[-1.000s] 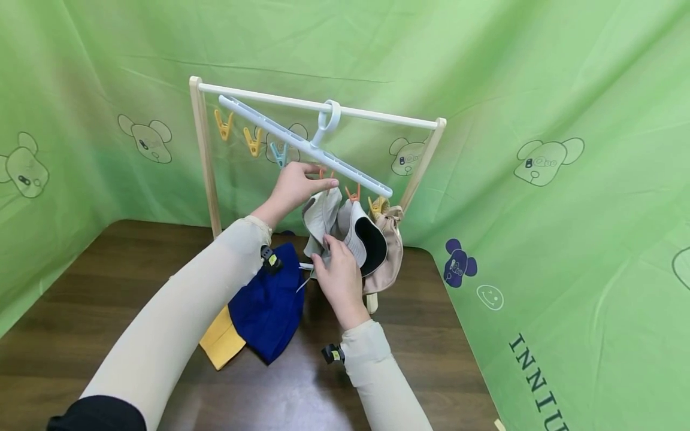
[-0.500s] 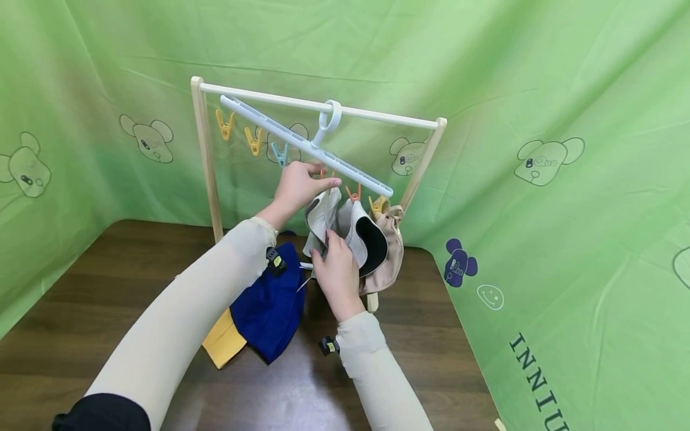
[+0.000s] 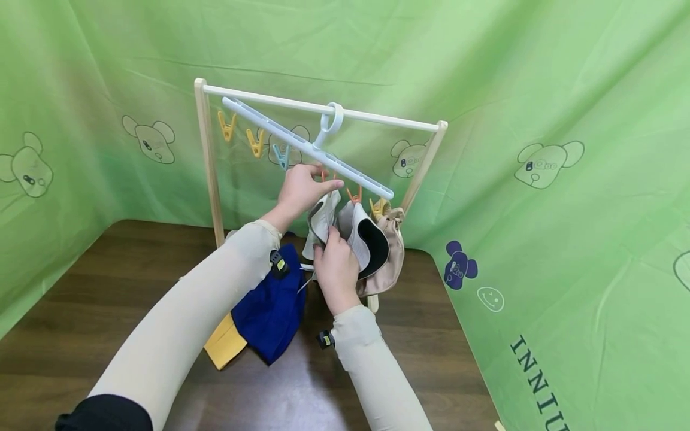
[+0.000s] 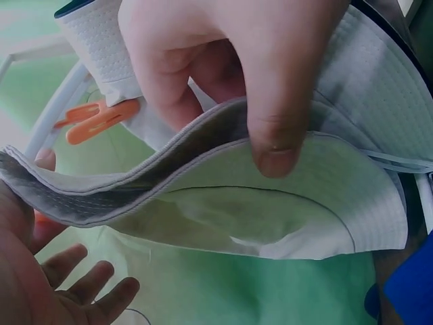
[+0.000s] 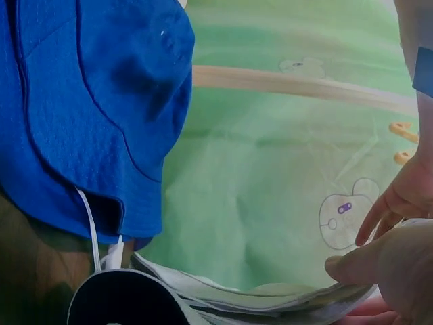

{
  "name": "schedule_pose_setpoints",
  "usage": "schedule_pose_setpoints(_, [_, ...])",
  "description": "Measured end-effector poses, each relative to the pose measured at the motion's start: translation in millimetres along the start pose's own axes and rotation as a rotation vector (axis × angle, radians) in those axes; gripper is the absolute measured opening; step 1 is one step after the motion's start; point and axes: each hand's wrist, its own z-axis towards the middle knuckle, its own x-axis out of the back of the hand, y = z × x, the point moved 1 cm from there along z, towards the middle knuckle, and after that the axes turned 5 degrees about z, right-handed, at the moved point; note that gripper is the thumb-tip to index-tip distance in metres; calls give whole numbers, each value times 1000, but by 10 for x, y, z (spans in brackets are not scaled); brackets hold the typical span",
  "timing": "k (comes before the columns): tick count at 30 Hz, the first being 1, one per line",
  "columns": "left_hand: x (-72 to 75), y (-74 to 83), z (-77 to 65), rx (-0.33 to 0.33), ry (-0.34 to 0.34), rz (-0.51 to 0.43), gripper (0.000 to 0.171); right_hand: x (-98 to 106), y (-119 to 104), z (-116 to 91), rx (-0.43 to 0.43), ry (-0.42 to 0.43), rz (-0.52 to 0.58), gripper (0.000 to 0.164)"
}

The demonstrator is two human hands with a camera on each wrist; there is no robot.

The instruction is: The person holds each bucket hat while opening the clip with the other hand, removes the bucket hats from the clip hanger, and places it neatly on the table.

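A light grey bucket hat (image 3: 321, 216) hangs under the right half of a pale blue clip hanger (image 3: 280, 133). My left hand (image 3: 302, 188) is at its top, thumb and forefinger pinching an orange clip (image 3: 324, 175). Lower down, my right hand (image 3: 336, 266) pinches the hat's brim; the left wrist view has its thumb (image 4: 277, 145) pressed over the folded edge. Beside this hat, a second orange clip (image 3: 354, 196) carries a white hat with a black lining (image 3: 373, 242). A yellow clip (image 3: 377, 208) bears a beige hat (image 3: 396, 251) at the hanger's end.
The hanger tilts down rightward from the rail of a wooden rack (image 3: 259, 96). Two yellow clips and a blue clip (image 3: 281, 157) dangle unused at its left. On the brown table (image 3: 420, 353) lie a blue hat (image 3: 275, 323) and a yellow cloth piece (image 3: 225, 342). Green curtain (image 3: 539, 90) surrounds everything.
My right hand has shifted slightly up and left along the grey hat, and its fingers are further behind the brim. The left hand stays at the orange clip.
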Motion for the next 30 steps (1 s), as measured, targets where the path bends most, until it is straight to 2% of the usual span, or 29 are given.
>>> schedule_pose_setpoints(5, [-27,-17,-13,-16,23,-3,43,-19,10,28,6,-4,-41,31])
schedule_pose_setpoints(10, [-46,-19,-14,-11,27,-45,45,-29,20,48,35,2,-57,16])
schedule_pose_setpoints(18, [-63,1,-32,21,42,-103,43,-79,51,73,66,11,-108,20])
schedule_pose_setpoints(23, [-78,1,-22,30,62,-117,39,-77,62,73,91,16,-131,11])
schedule_pose_setpoints(30, [-83,0,-14,31,77,-142,31,-63,92,65,132,71,-138,5])
